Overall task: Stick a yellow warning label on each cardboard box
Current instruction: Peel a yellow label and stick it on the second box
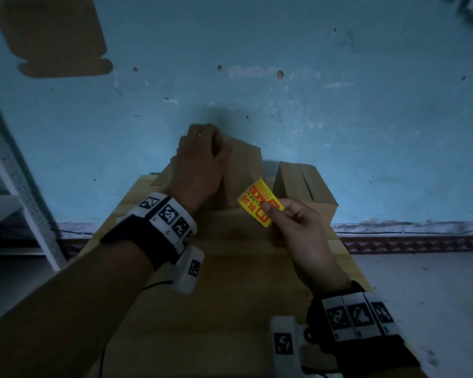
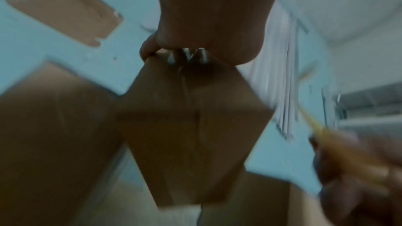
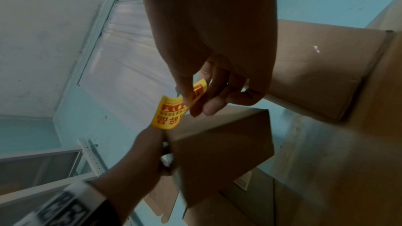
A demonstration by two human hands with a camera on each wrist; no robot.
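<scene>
My left hand (image 1: 200, 156) grips the top edge of a plain cardboard box (image 1: 243, 170), which stands tilted on the wooden table (image 1: 230, 282). The left wrist view shows that box (image 2: 191, 126) hanging below my curled fingers (image 2: 150, 49). My right hand (image 1: 290, 216) pinches a yellow warning label (image 1: 260, 201) with red print between thumb and fingers, just in front of the box. In the right wrist view the label (image 3: 172, 112) curls beside the box's (image 3: 222, 152) upper corner. A second cardboard box (image 1: 303, 189) stands to the right on the table.
A blue wall (image 1: 311, 105) rises behind the table. A flat piece of cardboard (image 1: 55, 36) is on the wall at upper left. A white metal shelf frame (image 1: 17, 186) stands at the left. The floor (image 1: 434, 296) lies to the right of the table.
</scene>
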